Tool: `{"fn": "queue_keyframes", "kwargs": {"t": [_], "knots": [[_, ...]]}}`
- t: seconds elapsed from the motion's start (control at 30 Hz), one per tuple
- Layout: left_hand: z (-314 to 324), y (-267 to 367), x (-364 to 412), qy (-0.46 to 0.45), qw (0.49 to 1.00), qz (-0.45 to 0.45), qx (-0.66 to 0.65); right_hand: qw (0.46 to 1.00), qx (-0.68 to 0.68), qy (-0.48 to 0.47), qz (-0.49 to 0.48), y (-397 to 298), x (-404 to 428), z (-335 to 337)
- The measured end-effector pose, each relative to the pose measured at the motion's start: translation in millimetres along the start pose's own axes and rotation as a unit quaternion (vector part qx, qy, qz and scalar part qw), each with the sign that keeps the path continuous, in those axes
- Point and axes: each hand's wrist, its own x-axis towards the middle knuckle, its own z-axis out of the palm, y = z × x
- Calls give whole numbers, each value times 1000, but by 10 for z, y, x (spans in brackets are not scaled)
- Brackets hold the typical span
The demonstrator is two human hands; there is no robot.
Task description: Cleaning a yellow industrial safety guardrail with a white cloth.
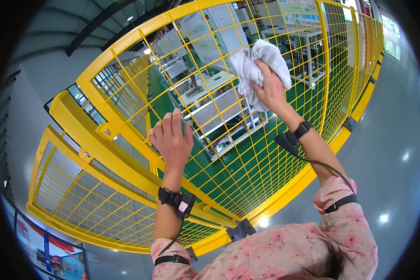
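Note:
A bunched white cloth point(271, 57) lies under my right hand point(271, 87), which presses it against the yellow wire-mesh fence panel point(231, 133). The cloth hangs in folds to the left of the fingers and below them. My left hand point(172, 138) is raised in front of the same panel, near its left frame bar, with bent fingers at the wires. No object shows in that hand, and whether its fingertips hook a wire I cannot tell. Each wrist wears a black strap with a small device and a cable.
A thick yellow post point(91, 134) and another mesh panel point(101, 199) stand at left. Behind the fence are a white metal workstation point(217, 108), a white-framed machine point(306, 52) and green floor. A black foot bracket point(240, 230) joins the fence base. Grey floor point(381, 154) extends at right.

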Motion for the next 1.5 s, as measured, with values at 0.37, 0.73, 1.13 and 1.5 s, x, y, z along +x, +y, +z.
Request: {"fn": "queue_keyframes", "kwargs": {"t": [0.37, 0.73, 1.13, 1.5], "knots": [[51, -61, 3, 32, 999, -5, -4, 925, -3, -312, 215, 489, -1515, -489], [61, -28, -20, 30, 999, -18, -8, 997, -37, -30, 61, 392, -30, -56], [106, -64, -61, 40, 999, -22, -22, 939, 100, -177, 277, 320, -1390, -385], [224, -88, -80, 73, 996, -33, -27, 994, -42, -96, -9, 57, -629, 15]]}}
